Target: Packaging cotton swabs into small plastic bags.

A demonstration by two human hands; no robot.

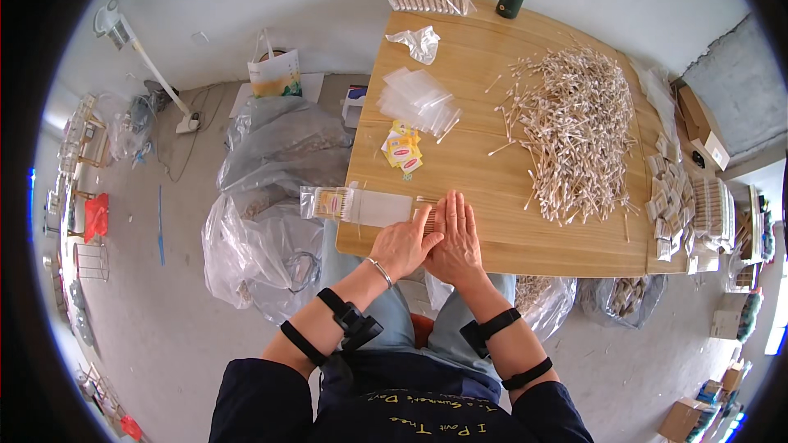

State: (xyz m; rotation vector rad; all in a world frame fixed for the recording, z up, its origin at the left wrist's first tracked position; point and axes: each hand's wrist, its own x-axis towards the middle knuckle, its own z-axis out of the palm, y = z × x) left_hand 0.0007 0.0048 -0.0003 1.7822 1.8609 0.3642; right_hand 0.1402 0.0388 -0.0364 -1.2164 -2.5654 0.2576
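Reaching both forearms in over the wooden table [492, 184], I hold the right hand [455, 238] flat, fingers straight and close together; the left hand [404, 246] bends in beside it, and I cannot tell whether its fingers pinch the cotton swabs [431, 218] between the hands. Right of my fingers sprawls a loose swab pile [579, 131]; far left lies grey floor [176, 254].
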